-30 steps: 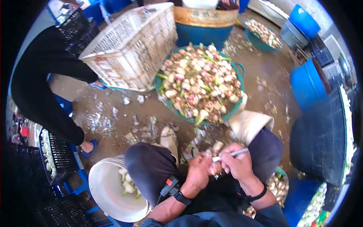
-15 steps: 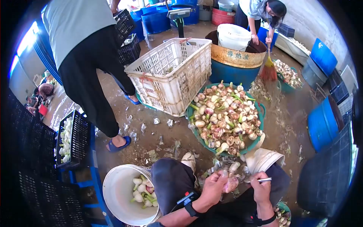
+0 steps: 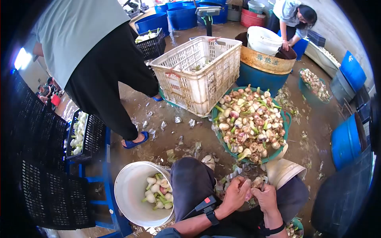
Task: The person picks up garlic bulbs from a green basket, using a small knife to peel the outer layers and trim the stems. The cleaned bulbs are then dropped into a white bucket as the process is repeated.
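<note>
Fingers, left hand (image 3: 235, 195): bent and clamped on a garlic bulb, their tips meeting it from the left.
Fingers, right hand (image 3: 266, 199): curled close beside the same bulb; I cannot tell whether they grip it or something tucked in the palm.
Garlic bulb (image 3: 258, 182): brownish, partly hidden by the hands, held above the floor just short of the green basin's near edge.
Wrists: a black watch (image 3: 211, 216) on the left, a dark band (image 3: 274, 229) on the right.
Green basin (image 3: 284, 129): on the floor beyond the hands, heaped with unpeeled garlic (image 3: 250, 119), some bulbs with green stem stubs.
White bucket (image 3: 129, 190): beside the left knee (image 3: 190, 180), holding pale trimmed garlic (image 3: 158, 190) with short green stems.
White plastic crate (image 3: 180, 89): behind the basin and to its left, slatted and stained.
Blue drum (image 3: 272, 81): past the basin's far edge, with a tan upper band bearing Chinese characters; a white pail (image 3: 265, 41) sits at its mouth.
Standing co-worker (image 3: 107, 79): at left, back turned, in a grey top, black trousers and blue slippers.
Bending co-worker (image 3: 286, 18): behind the drum, hands low at its far rim.
Black crate (image 3: 93, 137): left of the standing co-worker's near foot, filled with white garlic (image 3: 79, 133).
Floor (image 3: 178, 137): wet, brown, scattered with skins.
</note>
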`<action>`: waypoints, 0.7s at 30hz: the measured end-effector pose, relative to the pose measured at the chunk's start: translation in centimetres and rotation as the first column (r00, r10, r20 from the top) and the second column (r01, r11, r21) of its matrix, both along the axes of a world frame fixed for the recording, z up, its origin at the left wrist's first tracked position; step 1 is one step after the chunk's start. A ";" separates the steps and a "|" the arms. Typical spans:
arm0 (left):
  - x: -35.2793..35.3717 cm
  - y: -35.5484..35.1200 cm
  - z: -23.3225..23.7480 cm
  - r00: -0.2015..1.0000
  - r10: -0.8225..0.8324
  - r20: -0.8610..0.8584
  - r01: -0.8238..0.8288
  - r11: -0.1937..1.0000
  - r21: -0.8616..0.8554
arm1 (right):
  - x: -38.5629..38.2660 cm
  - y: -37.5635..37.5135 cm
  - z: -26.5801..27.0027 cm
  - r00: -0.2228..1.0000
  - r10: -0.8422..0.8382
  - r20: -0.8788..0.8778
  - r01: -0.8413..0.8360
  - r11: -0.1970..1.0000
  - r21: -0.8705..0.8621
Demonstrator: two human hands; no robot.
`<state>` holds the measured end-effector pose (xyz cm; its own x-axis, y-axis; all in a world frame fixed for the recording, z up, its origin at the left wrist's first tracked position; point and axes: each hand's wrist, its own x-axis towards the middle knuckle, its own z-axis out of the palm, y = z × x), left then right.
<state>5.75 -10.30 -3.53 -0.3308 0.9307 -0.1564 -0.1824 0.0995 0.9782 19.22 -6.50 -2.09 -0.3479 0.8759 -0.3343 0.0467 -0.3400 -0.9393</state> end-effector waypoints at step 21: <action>-0.9 -0.3 -1.4 0.637 -0.216 0.740 0.395 0.916 -0.073 | 1.4 -0.9 0.5 0.976 -0.041 0.216 -0.014 0.969 0.248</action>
<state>4.82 -10.62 -4.90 0.2610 0.8705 -0.4173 -0.7243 0.4624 0.5115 20.64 -7.37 -1.60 -0.2785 0.9446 -0.1738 0.2561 -0.1014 -0.9613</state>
